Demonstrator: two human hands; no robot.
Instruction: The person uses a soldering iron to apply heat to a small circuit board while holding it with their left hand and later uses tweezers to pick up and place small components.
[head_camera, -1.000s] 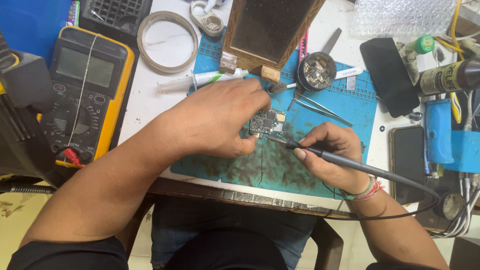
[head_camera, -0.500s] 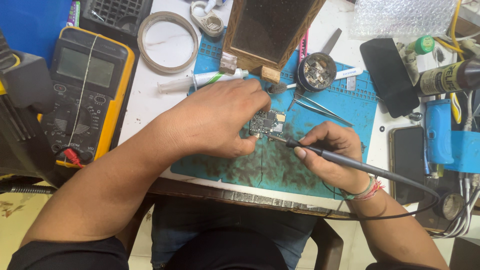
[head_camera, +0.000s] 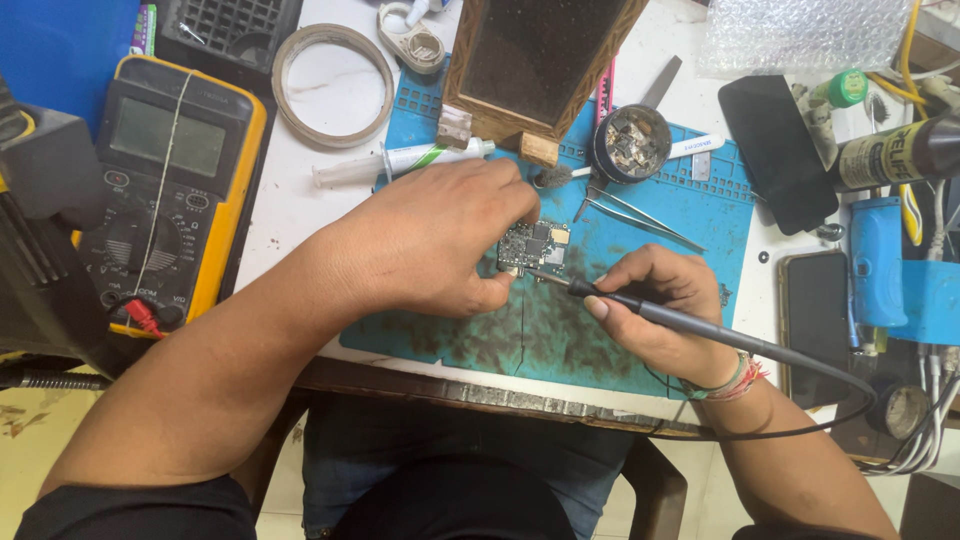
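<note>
Scene: As a person bends over a stained blue silicone work mat (head_camera: 700, 215) on a white counter (head_camera: 290, 205), both bare hands meet at a small circuit board.
Board: the small green and silver circuit board (head_camera: 535, 245) lies flat near the mat's middle, just beyond the left thumb; which way its long axis runs cannot be told.
Iron: the slim dark grey soldering iron (head_camera: 690, 325) lies nearly level, its long axis running from lower right to upper left; the metal tip points left at the board's lower edge, and its black cable trails off right.
Left hand: the left hand (head_camera: 430, 240) comes in from the lower left, palm down and arched over the board; its fingers (head_camera: 510, 195) are curled and pinch the board's left side.
Right hand: the right hand (head_camera: 655, 315) rests on the mat, forearm entering from the lower right; its fingers (head_camera: 640, 265) are closed around the iron in a pen-like hold, close to the tip.
Nearby: thin metal tweezers (head_camera: 635, 215) lie just beyond the board; a round black tin of small parts (head_camera: 628, 143) sits behind them.
Left edge: a yellow and black multimeter (head_camera: 160, 200) stands well apart from the hands.
</note>
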